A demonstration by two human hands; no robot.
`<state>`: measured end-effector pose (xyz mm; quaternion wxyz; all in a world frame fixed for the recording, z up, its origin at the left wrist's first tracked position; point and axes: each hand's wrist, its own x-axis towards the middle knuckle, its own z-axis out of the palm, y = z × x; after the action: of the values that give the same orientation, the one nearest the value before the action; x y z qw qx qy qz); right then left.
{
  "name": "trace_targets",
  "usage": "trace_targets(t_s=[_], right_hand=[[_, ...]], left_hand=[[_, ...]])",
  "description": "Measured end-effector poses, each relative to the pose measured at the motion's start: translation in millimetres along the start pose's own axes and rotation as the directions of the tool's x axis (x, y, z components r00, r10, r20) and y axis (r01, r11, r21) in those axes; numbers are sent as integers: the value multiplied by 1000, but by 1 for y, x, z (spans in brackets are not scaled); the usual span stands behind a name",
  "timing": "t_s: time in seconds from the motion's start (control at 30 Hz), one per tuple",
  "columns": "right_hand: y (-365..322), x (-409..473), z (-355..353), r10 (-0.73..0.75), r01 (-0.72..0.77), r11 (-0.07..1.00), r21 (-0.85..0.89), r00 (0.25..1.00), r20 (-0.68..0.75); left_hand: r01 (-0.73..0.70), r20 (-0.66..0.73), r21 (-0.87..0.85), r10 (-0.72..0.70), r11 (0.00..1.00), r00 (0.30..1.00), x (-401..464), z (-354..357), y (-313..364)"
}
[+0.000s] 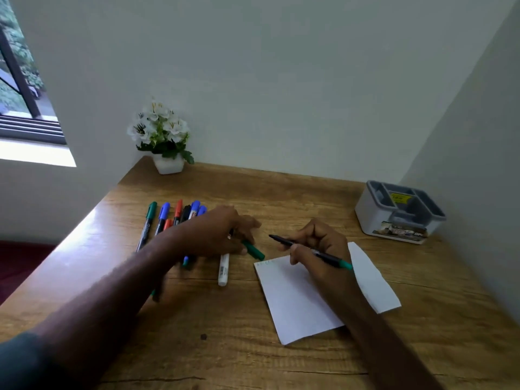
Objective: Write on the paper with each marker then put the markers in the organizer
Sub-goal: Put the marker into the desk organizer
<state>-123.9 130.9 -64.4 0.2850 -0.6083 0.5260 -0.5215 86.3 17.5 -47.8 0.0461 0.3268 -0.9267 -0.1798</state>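
Note:
My right hand (318, 243) grips an uncapped black marker with a green end (332, 258), its tip pointing left above the top of the white paper (304, 302). Faint green marks sit at the paper's top left corner. My left hand (222, 232) pinches the green cap (253, 250) just left of the paper. Several markers (174, 215), green, blue, red and black, lie in a row behind my left forearm. A white marker (223, 268) lies below my left hand. The grey organizer (399, 212) stands at the back right with nothing showing in its compartments.
A white pot of white flowers (163, 139) stands at the table's back left corner. Walls close in the wooden table (225, 347) at the back and right. A window is at the far left.

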Motion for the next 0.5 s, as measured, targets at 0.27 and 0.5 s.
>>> trace_targets(t_s=[0.27,0.5], right_hand=[[3,3,-6,-47,62,995,78,983,-177],[9,5,-8,-74,98,988,120,979,-189]], left_hand=[[-94,-388,-362,-58,927,920,-3,-7,3],[-150,-415,-385,-26,911,910,-5,-8,10]])
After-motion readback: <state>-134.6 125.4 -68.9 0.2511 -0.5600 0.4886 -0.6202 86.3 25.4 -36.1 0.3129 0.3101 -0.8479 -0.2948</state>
